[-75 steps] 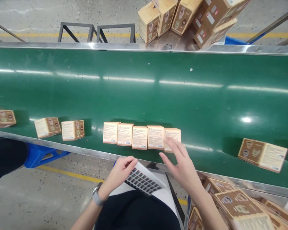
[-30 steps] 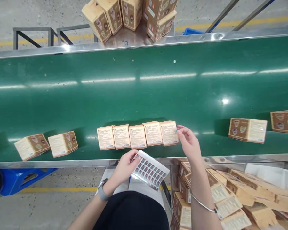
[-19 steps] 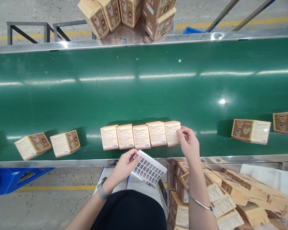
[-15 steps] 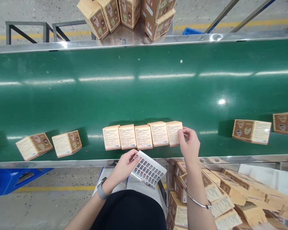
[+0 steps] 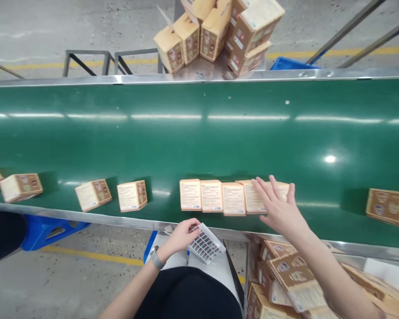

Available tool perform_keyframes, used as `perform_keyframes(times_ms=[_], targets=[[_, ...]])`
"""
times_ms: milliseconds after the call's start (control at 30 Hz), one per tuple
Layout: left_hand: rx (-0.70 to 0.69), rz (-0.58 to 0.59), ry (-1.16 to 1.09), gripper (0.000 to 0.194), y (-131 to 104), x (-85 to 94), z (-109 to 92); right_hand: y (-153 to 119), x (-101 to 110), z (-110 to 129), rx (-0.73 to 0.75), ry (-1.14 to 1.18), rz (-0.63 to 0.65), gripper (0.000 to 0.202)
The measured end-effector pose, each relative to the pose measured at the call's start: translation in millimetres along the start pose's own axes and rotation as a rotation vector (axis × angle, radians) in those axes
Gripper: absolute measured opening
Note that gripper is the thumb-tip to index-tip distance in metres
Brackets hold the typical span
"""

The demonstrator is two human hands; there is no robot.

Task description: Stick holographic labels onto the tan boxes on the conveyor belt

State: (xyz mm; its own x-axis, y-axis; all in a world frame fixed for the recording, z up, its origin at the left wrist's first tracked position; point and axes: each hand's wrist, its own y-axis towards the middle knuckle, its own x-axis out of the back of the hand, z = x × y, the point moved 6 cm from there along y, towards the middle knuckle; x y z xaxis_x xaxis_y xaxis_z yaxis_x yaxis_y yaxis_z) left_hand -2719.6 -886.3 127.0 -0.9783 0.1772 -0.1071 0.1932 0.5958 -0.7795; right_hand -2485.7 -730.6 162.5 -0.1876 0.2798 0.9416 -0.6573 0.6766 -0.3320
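Note:
A sheet of small dark-printed stickers (image 5: 207,246) is pinched in my left hand (image 5: 185,235), just off the near edge of the belt. Several small cream-and-brown cartons stand side by side in a row, printed text facing up; the leftmost carton (image 5: 190,195) shows fully. My right hand (image 5: 281,210) lies palm down with fingers spread over the right end of that row. It covers much of the last carton (image 5: 283,189) and part of the carton beside it (image 5: 249,197).
The row stands on a green conveyor belt (image 5: 173,146) with metal rails. More cartons (image 5: 132,196) sit apart to the left, and one carton (image 5: 387,206) to the right. Piled cartons (image 5: 295,277) fill the lower right. Taller boxes (image 5: 216,35) stand beyond the far rail.
My right hand has gone from a pinch at the last carton's edge to spread fingers over the row's right end. The view has shifted, and the sticker sheet stays in my left hand.

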Motion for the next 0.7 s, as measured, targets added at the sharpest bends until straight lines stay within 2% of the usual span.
perform_keyframes(times_ms=[67, 167, 267, 400, 533, 633, 700], targets=[[-0.008, -0.095, -0.005, 0.011, -3.5, 13.4, 10.7, 0.3, -4.0, -1.3, 0.049, -0.032, -0.025, 0.095], [-0.016, -0.244, -0.033, 0.012, -15.9, 40.6, 26.1, -2.6, -6.7, -0.7, 0.047, -0.005, -0.110, 0.087], [-0.020, -0.351, -0.085, 0.016, -35.2, 70.0, 41.6, -2.9, -5.6, 14.1, 0.066, 0.044, -0.188, 0.083], [0.005, -0.439, -0.169, 0.017, -64.6, 101.1, 67.8, 11.5, -2.3, 52.2, 0.119, 0.095, -0.192, 0.083], [0.051, -0.515, -0.242, 0.015, -92.6, 116.6, 92.1, 31.9, -5.6, 95.0, 0.110, 0.196, -0.100, 0.086], [0.060, -0.589, -0.293, 0.013, -112.1, 124.9, 98.3, 42.9, -15.4, 123.8, 0.032, 0.346, -0.015, 0.083], [0.054, -0.643, -0.327, 0.013, -124.8, 131.8, 97.4, 50.0, -19.4, 143.0, 0.009, 0.440, -0.024, 0.082]])
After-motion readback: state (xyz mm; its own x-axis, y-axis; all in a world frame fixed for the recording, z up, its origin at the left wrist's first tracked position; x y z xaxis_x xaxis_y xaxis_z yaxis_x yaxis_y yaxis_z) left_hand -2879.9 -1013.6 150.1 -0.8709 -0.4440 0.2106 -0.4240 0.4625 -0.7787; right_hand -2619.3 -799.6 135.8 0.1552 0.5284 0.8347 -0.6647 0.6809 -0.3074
